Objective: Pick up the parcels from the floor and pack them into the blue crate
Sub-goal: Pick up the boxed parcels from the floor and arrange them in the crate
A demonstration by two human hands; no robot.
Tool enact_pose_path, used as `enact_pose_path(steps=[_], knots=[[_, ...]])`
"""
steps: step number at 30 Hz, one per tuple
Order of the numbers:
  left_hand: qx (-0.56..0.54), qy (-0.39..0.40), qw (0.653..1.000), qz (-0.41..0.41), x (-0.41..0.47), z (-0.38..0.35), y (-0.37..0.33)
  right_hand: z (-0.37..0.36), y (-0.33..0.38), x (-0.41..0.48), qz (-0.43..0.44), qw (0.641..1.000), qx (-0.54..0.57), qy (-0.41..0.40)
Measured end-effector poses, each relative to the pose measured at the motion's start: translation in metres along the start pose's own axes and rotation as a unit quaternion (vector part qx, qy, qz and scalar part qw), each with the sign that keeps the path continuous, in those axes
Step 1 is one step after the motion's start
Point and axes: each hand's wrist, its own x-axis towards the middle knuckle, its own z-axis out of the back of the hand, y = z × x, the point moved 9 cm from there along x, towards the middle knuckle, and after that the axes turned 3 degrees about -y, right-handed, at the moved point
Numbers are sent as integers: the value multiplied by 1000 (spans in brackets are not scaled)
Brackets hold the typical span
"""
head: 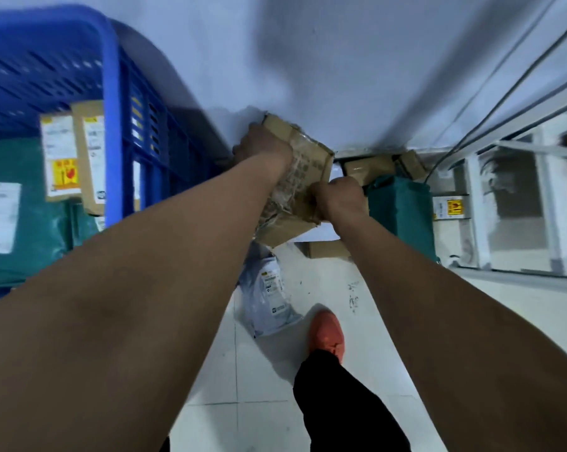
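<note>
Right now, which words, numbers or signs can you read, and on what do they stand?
None can be read.
On the cardboard box: dark print, blurred.
On parcels in the blue crate: white labels, a yellow-red sticker, blurred.
On the grey bag: label too small.

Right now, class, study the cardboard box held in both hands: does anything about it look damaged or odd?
Yes. The cardboard box, gripped by the left hand and right hand, looks battered. Its clear tape is wrinkled and loose across the face, and the lower edge looks creased.
</note>
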Motion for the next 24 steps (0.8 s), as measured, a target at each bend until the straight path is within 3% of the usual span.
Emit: enact_pose_path(steps=[4,7,10,14,18,22,24], knots=[[-92,13,993,-69,-62,44,-34,47,13,-49,10,995,60,-75],[-165,23,980,-110,-104,80,-43,89,8,-102,11,978,91,-187],[-222,176,957,-57,-142,92,-44,126,-10,-162,17,944,148,-295],[-195,325,925,-34,-193,110,-45,138,-3,-231,48,911,204,-354],[-269,365,889,-57,-214,132,-58,116,12,-251,38,893,321,-312],[-260,335,888,-176,-205,168,-63,69,9,-245,-100,774,604,-160],[-229,343,879,-239,-205,180,-59,48,17,-242,-106,759,638,-74]])
